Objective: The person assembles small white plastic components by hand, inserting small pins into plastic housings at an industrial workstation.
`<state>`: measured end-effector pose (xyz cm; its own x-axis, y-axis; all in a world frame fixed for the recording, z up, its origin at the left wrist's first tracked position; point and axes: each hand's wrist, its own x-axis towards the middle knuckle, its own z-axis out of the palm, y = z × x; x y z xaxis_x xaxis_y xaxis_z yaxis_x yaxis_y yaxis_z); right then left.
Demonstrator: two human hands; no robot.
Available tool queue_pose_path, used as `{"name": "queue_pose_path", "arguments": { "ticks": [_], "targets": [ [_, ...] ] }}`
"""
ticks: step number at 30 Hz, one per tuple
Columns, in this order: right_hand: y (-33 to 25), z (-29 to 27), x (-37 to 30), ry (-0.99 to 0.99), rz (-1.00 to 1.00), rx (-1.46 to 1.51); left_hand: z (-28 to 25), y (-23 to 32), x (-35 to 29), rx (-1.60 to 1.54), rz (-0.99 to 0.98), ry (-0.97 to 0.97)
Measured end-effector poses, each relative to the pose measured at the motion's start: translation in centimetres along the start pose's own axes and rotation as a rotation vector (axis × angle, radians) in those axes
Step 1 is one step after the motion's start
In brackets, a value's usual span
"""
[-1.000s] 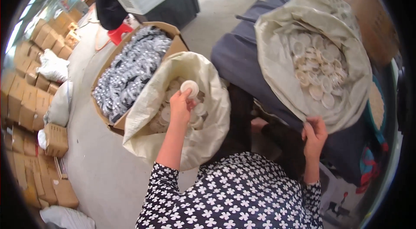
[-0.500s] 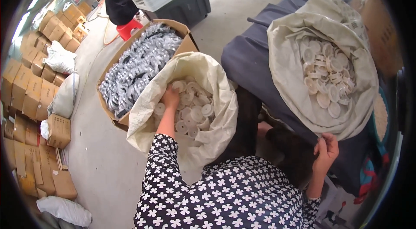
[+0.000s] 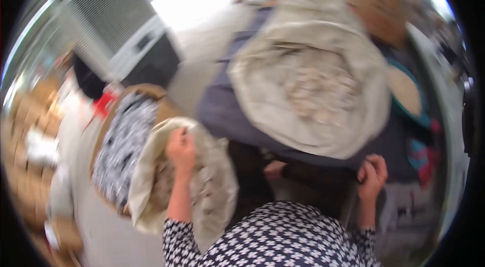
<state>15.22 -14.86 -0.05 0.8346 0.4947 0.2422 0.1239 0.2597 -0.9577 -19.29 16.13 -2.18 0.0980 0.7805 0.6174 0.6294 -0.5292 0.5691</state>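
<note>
My left hand [image 3: 181,148] is raised at the mouth of the left cream woven sack [image 3: 222,171], its fingers curled together. Motion blur hides what they hold, if anything. Below it in that sack lie several pale round plastic pieces [image 3: 204,191]. To the right, a larger cream sack [image 3: 262,110] sits open on a table with a dark cloth [image 3: 217,105]. More whitish disc-like pieces [image 3: 323,90] fill its middle. My right hand [image 3: 372,173] is by the near edge of the cloth, just below this sack, with fingers bent inward; I cannot make out anything in them.
Beside the left sack stands a cardboard box [image 3: 166,110] full of shiny plastic-wrapped pieces [image 3: 118,151]. Behind it are a red stool [image 3: 104,101] and a large grey air cooler [image 3: 108,9]. A teal basin [image 3: 406,90] and a carton [image 3: 369,4] flank the right sack. Cartons [image 3: 30,115] line the left.
My left hand has lifted from among the pieces in the left sack. The view has swung to the right, bringing the right sack nearer the middle. My right hand stays near the cloth's edge.
</note>
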Motion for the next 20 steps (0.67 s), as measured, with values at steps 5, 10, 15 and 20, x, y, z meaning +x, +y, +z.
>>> {"name": "queue_pose_path", "arguments": {
  "ticks": [5,10,15,20],
  "targets": [
    [0.8,-5.8,-0.6,0.300,0.022,-0.066,4.4,10.1,2.5,-0.425,0.206,-0.042],
    [4.9,-16.4,-4.1,0.668,0.177,-0.288,10.6,19.3,2.7,-0.593,0.424,-0.253],
    [12.0,-23.7,-7.8,0.823,0.262,-0.831,15.1,21.6,2.1,-0.472,0.635,-0.456],
    [9.3,-20.3,-6.3,0.809,0.206,-0.780,17.8,21.8,0.5,-0.151,0.784,-0.613]
  ]
}}
